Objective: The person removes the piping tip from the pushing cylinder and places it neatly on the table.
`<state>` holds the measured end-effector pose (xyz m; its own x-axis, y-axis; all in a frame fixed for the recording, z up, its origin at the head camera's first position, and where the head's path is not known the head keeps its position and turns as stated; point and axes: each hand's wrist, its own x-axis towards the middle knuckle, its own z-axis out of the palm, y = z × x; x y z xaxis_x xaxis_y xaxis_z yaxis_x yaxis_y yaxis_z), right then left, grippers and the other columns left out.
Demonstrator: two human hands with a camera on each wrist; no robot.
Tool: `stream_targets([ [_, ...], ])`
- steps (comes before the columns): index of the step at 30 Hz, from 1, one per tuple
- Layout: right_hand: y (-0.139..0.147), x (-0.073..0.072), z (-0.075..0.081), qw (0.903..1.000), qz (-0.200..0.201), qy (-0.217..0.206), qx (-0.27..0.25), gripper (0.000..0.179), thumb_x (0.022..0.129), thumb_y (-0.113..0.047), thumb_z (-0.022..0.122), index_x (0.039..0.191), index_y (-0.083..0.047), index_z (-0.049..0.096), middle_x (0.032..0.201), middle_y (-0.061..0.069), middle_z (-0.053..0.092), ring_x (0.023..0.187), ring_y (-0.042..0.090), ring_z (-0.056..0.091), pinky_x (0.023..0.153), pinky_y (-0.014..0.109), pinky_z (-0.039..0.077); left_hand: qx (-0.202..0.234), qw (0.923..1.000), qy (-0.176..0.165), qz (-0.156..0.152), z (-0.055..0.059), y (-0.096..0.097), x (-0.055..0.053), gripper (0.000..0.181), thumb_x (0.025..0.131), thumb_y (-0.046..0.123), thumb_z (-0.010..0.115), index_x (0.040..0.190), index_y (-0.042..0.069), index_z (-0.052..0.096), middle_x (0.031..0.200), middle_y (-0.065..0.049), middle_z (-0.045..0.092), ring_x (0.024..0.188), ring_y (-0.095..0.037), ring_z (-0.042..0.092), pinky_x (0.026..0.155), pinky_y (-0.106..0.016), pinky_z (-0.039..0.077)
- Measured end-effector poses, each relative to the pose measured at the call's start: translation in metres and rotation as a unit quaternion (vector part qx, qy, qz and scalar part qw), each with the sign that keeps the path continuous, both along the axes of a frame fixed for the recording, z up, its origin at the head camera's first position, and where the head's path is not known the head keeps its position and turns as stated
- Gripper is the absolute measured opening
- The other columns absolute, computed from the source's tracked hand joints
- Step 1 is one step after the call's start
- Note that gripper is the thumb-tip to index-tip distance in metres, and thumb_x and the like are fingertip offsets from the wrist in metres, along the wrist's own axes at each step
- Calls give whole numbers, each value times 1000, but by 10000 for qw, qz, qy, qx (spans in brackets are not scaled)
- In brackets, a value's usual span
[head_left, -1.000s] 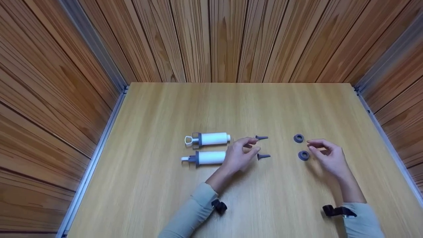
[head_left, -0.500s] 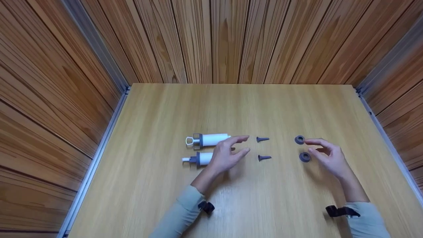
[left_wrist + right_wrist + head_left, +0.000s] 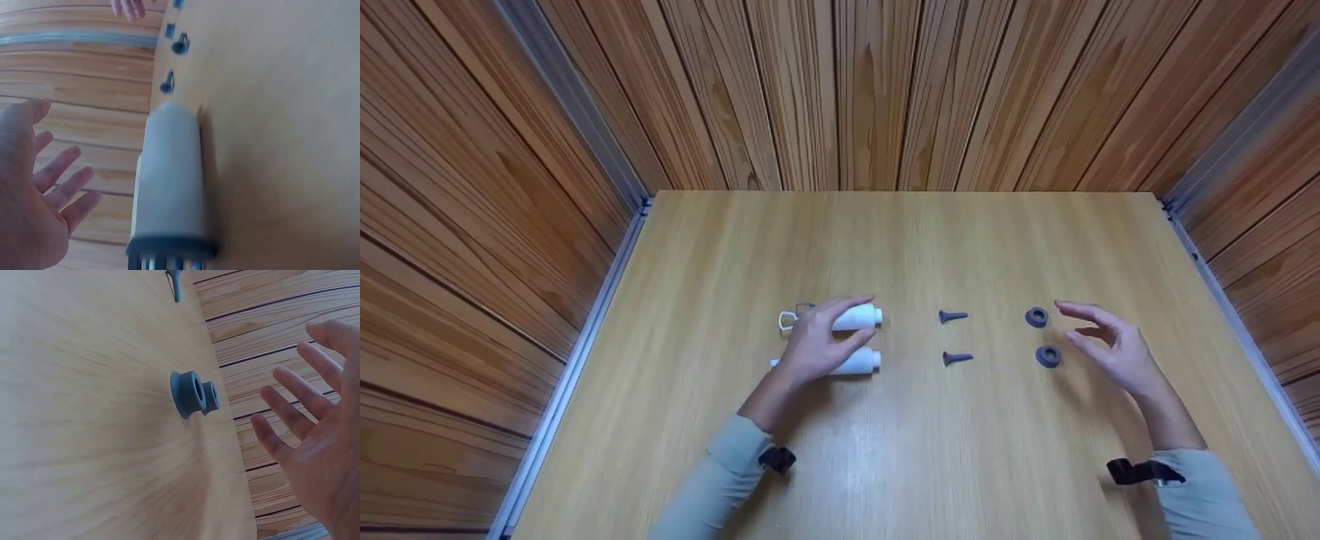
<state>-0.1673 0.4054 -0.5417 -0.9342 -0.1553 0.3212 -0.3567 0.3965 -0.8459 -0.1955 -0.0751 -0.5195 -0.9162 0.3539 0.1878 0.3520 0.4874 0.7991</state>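
Two white pump-like cylinders lie side by side on the table, the far one [image 3: 856,318] with a loop handle [image 3: 787,321]. My left hand [image 3: 808,346] hovers over them with fingers spread, hiding their middles. In the left wrist view the near cylinder [image 3: 171,174] with its dark collar [image 3: 171,246] stands apart from the hand [image 3: 31,191]. To the right are two dark cone-shaped nozzles [image 3: 952,316] and two dark flanged rings [image 3: 1036,317]. My right hand [image 3: 1117,352] is held just right of the rings, fingers relaxed, holding nothing.
Wood-plank walls [image 3: 855,90] enclose the wooden table [image 3: 885,247] at the back and both sides. Metal rails [image 3: 577,360] run along its left and right edges. A small black camera [image 3: 777,459] is strapped to each wrist.
My left hand has moved left, away from the nozzles, and now sits over the cylinders with its fingers wider apart. My right hand has stayed near the rings, its fingers opening slightly.
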Motion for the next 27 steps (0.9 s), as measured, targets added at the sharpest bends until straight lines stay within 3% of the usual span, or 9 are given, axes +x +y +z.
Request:
stream_targets([
  [7, 9, -7, 4, 9999, -121, 12, 37, 43, 102, 16, 63, 145, 12, 66, 144, -20, 74, 134, -4, 68, 104, 9, 55, 151, 9992, -64, 360, 1, -38, -2, 48, 107, 31, 80, 153, 23, 70, 157, -7, 72, 151, -31, 66, 128, -57, 52],
  [11, 13, -12, 10, 9998, -137, 52, 119, 42, 102, 16, 64, 144, 13, 66, 143, -23, 74, 133, -7, 67, 103, 7, 54, 174, 9981, 94, 588, 3, -55, -6, 46, 106, 27, 81, 151, 20, 72, 155, -8, 73, 150, -33, 67, 126, -58, 53],
  [20, 20, -32, 41, 9988, -212, 113, 427, 40, 107, 9, 63, 148, 12, 63, 142, -33, 68, 133, -12, 62, 104, 5, 50, -121, 9921, 565, 1113, 30, -97, -23, 48, 105, 25, 81, 151, 13, 71, 154, -14, 73, 149, -37, 66, 128, -58, 51],
  [27, 21, -49, 54, 9974, -558, 357, 266, 41, 107, 9, 64, 148, 11, 64, 144, -32, 68, 133, -10, 62, 104, 5, 50, -403, 9869, 539, 1465, 46, -124, -42, 50, 108, 30, 77, 155, 15, 67, 161, -13, 68, 155, -39, 61, 130, -62, 47],
])
